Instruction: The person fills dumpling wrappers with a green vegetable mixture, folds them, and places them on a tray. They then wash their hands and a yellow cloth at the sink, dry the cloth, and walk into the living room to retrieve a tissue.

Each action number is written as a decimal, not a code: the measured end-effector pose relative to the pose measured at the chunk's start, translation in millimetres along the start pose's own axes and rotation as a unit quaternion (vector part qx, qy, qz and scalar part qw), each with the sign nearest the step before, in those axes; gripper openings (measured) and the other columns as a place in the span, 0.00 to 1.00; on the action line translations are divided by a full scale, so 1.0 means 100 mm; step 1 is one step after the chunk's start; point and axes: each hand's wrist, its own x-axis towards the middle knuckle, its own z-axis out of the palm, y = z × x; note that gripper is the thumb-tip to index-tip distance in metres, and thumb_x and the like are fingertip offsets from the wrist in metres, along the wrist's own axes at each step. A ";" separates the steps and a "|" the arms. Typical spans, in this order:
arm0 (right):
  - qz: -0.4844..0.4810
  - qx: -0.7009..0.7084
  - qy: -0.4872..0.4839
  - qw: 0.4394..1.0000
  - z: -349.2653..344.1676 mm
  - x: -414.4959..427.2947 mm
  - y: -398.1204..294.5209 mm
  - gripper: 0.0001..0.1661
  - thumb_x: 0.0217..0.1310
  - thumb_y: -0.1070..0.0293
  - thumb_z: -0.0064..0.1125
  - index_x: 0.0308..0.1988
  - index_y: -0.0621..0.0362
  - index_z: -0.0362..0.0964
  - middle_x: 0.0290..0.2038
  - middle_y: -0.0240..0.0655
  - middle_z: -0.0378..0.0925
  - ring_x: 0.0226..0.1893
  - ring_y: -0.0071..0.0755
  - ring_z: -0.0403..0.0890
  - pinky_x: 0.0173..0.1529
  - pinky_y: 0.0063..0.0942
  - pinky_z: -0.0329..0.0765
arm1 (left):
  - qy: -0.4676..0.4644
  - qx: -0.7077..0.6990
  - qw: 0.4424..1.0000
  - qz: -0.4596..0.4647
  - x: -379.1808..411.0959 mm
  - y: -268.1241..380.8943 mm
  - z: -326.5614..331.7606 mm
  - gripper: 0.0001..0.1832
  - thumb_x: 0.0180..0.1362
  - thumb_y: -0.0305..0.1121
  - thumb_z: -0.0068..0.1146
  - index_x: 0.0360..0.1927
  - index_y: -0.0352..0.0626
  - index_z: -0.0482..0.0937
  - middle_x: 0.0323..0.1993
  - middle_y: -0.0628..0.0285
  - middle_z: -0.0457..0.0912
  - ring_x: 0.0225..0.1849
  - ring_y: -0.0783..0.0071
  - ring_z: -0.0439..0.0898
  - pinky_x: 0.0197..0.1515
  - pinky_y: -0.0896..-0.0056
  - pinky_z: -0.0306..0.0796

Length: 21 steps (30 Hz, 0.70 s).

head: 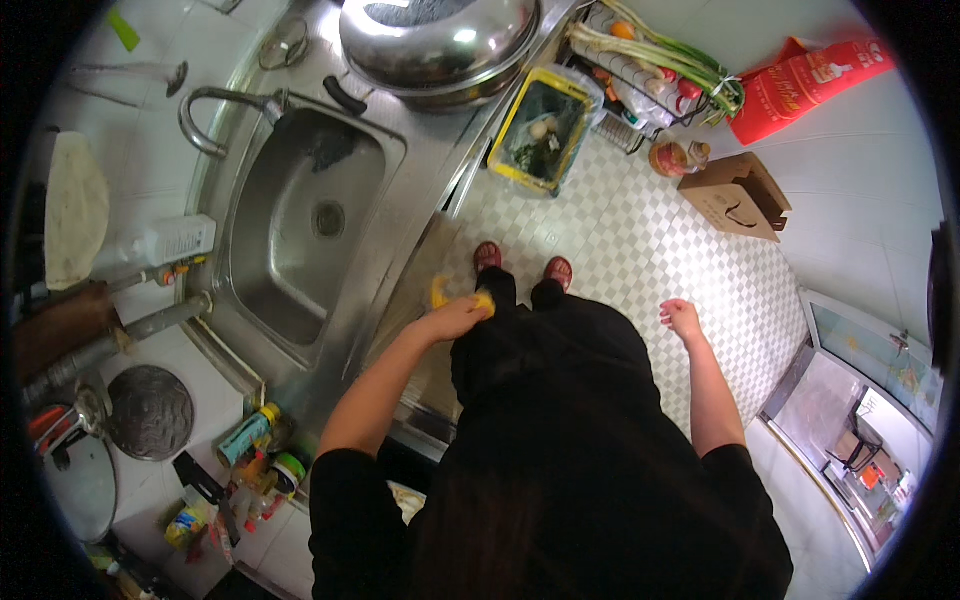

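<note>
My left hand (pixel 452 319) grips a yellow cloth (pixel 487 303), and part of the cloth shows on both sides of the fingers. This hand is beside the brownish cabinet front (pixel 409 307) below the steel counter, close to my left leg. My right hand (pixel 681 319) hangs out to the right over the checkered floor (pixel 622 255). It holds nothing, and its fingers are loosely bent and apart. To my left lies a stainless steel sink (pixel 300 232) with a drain in its bottom, and a curved faucet (pixel 202 124) reaches over it.
A large lidded steel pot (pixel 442 45) stands on the counter. On the floor are a yellow-rimmed bin (pixel 516 112) with scraps, an oil bottle (pixel 675 158) and a cardboard box (pixel 731 196). A wire rack (pixel 622 135) carries vegetables. Jars (pixel 247 435) crowd the left ledge.
</note>
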 end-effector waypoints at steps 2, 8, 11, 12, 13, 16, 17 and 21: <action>0.008 0.016 0.022 1.000 0.05 -0.13 -0.03 0.12 0.59 0.69 0.44 0.36 0.59 0.74 0.26 0.33 0.76 0.23 0.25 0.76 0.26 0.22 0.70 | -0.034 -0.165 0.986 -0.007 -0.25 0.09 -0.21 0.26 0.63 0.49 0.40 0.55 0.38 0.68 0.44 0.59 0.75 0.44 0.74 0.73 0.45 0.69 0.67; 0.077 0.043 0.033 0.996 0.08 -0.26 0.15 0.12 0.58 0.68 0.44 0.36 0.57 0.74 0.27 0.31 0.76 0.24 0.24 0.76 0.26 0.22 0.69 | -0.080 -0.035 0.936 0.340 -0.73 1.34 -0.15 0.23 0.64 0.47 0.38 0.55 0.42 0.69 0.55 0.56 0.69 0.54 0.67 0.68 0.57 0.68 0.60; 0.079 0.049 0.028 0.995 0.17 -0.23 0.21 0.12 0.58 0.66 0.44 0.37 0.56 0.74 0.28 0.31 0.76 0.25 0.25 0.77 0.28 0.23 0.70 | -0.063 0.051 0.910 0.406 0.15 1.10 0.44 0.27 0.62 0.49 0.39 0.59 0.43 0.64 0.62 0.50 0.62 0.62 0.59 0.62 0.62 0.65 0.56; 0.073 0.058 0.025 0.995 0.19 -0.25 0.23 0.12 0.59 0.65 0.44 0.37 0.55 0.74 0.28 0.31 0.77 0.26 0.25 0.77 0.29 0.23 0.71 | -0.110 -0.031 0.960 0.257 0.29 1.03 0.27 0.29 0.61 0.51 0.40 0.58 0.42 0.65 0.59 0.51 0.67 0.60 0.60 0.66 0.60 0.65 0.58; 0.062 0.061 0.018 0.996 0.21 -0.25 0.20 0.12 0.60 0.65 0.44 0.37 0.54 0.74 0.29 0.30 0.77 0.27 0.24 0.77 0.31 0.23 0.71 | -0.234 0.003 0.972 0.027 0.55 0.71 0.12 0.29 0.60 0.53 0.41 0.56 0.40 0.68 0.55 0.52 0.71 0.58 0.62 0.67 0.58 0.65 0.60; 0.035 0.056 0.024 0.998 0.23 -0.34 0.00 0.11 0.59 0.65 0.45 0.37 0.54 0.74 0.30 0.30 0.77 0.29 0.25 0.78 0.32 0.22 0.72 | -0.144 -0.047 0.987 -0.044 0.58 -0.51 0.09 0.25 0.61 0.49 0.41 0.54 0.42 0.71 0.51 0.57 0.74 0.52 0.66 0.72 0.52 0.67 0.64; 0.034 0.089 0.039 0.995 0.23 -0.38 -0.02 0.11 0.59 0.65 0.45 0.38 0.54 0.74 0.30 0.30 0.77 0.29 0.25 0.78 0.32 0.22 0.72 | -0.138 -0.230 0.959 -0.095 0.42 -0.59 -0.04 0.25 0.62 0.48 0.40 0.56 0.43 0.69 0.53 0.58 0.73 0.54 0.66 0.70 0.55 0.66 0.63; 0.059 0.154 0.050 0.985 0.39 -0.43 -0.11 0.12 0.60 0.64 0.45 0.39 0.54 0.73 0.32 0.30 0.77 0.30 0.25 0.78 0.34 0.22 0.73 | -0.083 -0.622 0.778 -0.025 -0.26 -0.04 -0.67 0.28 0.64 0.51 0.36 0.61 0.44 0.62 0.57 0.59 0.70 0.57 0.62 0.69 0.59 0.62 0.60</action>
